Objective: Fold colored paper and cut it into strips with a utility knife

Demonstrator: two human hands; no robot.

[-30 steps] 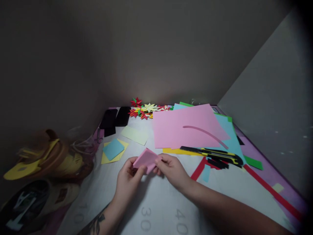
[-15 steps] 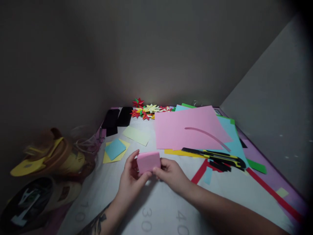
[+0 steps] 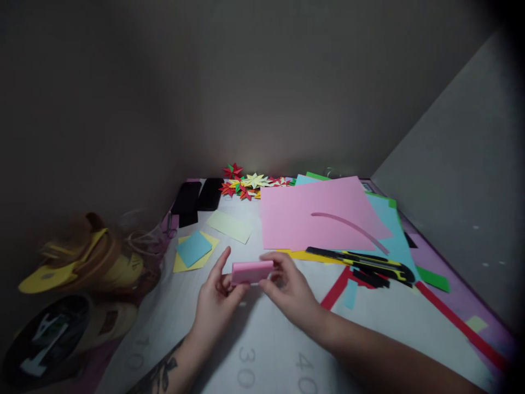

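The small pink paper (image 3: 251, 273) has tipped in the person's grasp: half a second ago a broad face showed, and now it is a narrower band with a rounded, fold-like edge along its top. That suggests it is bent over on itself and is being turned for handling rather than laid down. The paper is held up above the middle of the surface (image 3: 172, 334), toward the near edge. The left hand (image 3: 219, 295) has thumb and fingers closed on its left end, the index finger standing free; the right hand (image 3: 283, 282) pinches the right end, fingers at the upper corner and thumb at the lower. The two hands are apart, with the paper spanning between them.

At the far edge lies a cluster of folded paper stars (image 3: 255, 181). Near the far left corner rest two dark phone-like slabs, and closer in a pale sheet (image 3: 230, 226) and a blue square (image 3: 194, 249) on a yellow square (image 3: 178, 266). Toward the right edge, a large pink sheet (image 3: 295, 216) overlaps a light blue sheet (image 3: 397, 241), with a black-and-yellow cutter (image 3: 396, 268) at their near side. A red strip (image 3: 459, 320) runs toward the near right corner. Blurred brown and yellow items (image 3: 100, 254) stand beyond the left edge; plain, dim walls (image 3: 262, 87) enclose the surface.
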